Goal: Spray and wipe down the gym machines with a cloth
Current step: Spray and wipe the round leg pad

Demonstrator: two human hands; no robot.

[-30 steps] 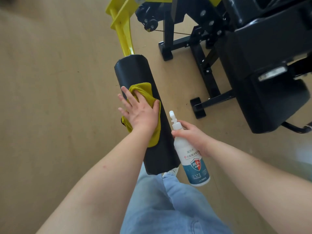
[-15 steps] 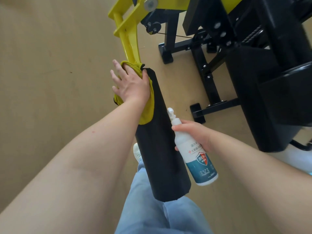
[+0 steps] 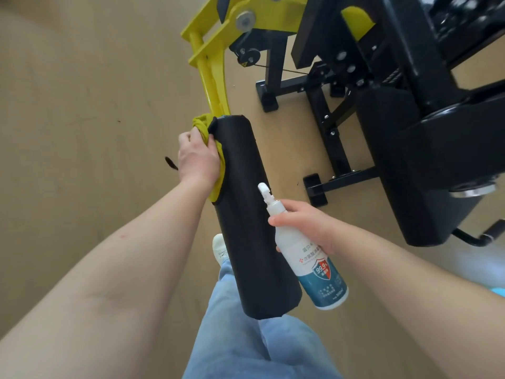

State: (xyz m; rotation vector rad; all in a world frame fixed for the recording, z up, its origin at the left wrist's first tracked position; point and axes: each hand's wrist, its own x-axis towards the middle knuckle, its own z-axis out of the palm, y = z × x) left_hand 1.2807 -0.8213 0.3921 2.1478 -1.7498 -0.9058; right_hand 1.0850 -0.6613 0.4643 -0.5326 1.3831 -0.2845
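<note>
A black padded roller [image 3: 254, 228] runs from the picture's middle down toward my legs, fixed to a yellow machine arm [image 3: 213, 75]. My left hand [image 3: 198, 157] grips a yellow-green cloth [image 3: 203, 127] against the roller's upper left side, near its far end; its fingers curl into the cloth. Most of the cloth is hidden under the hand. My right hand [image 3: 303, 225] holds a white and blue spray bottle [image 3: 308, 255] just right of the roller, nozzle pointing up and away.
The machine's black frame [image 3: 336, 132] with its floor feet stands at the right, and a large black seat pad [image 3: 426, 165] lies beyond it. Tan floor [image 3: 82, 119] spreads on the left. My jeans and a white shoe [image 3: 220, 248] are below the roller.
My left hand slid the cloth up the roller from its middle to the far end, then round to the left side, fingers now curled. The bottle hand stayed beside the roller.
</note>
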